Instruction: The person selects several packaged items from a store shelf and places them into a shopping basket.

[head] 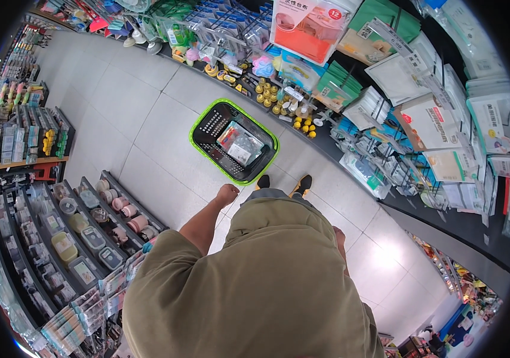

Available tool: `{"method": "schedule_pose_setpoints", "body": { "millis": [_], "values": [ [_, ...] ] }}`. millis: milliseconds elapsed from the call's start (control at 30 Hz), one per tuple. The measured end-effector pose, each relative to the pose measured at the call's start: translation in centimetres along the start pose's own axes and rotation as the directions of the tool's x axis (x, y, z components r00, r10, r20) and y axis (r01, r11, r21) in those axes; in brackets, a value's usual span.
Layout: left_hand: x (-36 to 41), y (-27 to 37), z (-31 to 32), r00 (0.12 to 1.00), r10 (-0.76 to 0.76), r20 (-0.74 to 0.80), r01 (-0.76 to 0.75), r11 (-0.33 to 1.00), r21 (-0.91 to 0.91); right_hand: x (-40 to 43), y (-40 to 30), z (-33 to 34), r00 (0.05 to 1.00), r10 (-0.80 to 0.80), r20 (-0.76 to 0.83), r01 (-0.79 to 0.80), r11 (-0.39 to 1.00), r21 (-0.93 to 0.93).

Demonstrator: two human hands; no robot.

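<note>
My left hand [227,195] hangs with its fingers curled, beside the near end of a shopping basket. I see nothing in its grip. Black with a bright green rim, the shopping basket [198,126] appears to stand on the floor before my shoes. Inside it lie clear plastic packages [242,144], one bearing a white label. Part of my right hand [339,235] shows at my right side, mostly behind my olive shirt; its fingers and anything in them are hidden.
Grey tiled floor [156,129] runs between the shelves. On the left, tiered shelves [112,179] hold food containers and pink cups. Along the right, a dark display rack [326,143] carries hanging packets, yellow-capped items and bath puffs. My dark shoes [302,184] point towards that rack.
</note>
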State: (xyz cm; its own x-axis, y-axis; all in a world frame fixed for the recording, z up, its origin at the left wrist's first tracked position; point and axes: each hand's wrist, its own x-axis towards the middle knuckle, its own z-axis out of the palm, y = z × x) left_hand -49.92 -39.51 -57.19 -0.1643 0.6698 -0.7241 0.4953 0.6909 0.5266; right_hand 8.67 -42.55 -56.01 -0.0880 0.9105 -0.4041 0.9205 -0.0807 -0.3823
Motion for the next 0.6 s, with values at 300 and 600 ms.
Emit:
{"method": "schedule_pose_setpoints", "body": {
  "millis": [300, 600],
  "values": [
    [1.1, -3.2, -0.9, 0.999, 0.038, -0.012, -0.032, 0.943, 0.331, 1.6, -1.7, -1.8, 0.976, 0.114, 0.185, -0.136, 0.984, 0.111],
    [1.2, -3.3, -1.2, 0.998, -0.023, 0.059, 0.03, 0.993, -0.116, 1.2, -6.1, -2.2, 0.575, 0.654, 0.491, -0.597, -0.075, 0.799]
  ]
}}
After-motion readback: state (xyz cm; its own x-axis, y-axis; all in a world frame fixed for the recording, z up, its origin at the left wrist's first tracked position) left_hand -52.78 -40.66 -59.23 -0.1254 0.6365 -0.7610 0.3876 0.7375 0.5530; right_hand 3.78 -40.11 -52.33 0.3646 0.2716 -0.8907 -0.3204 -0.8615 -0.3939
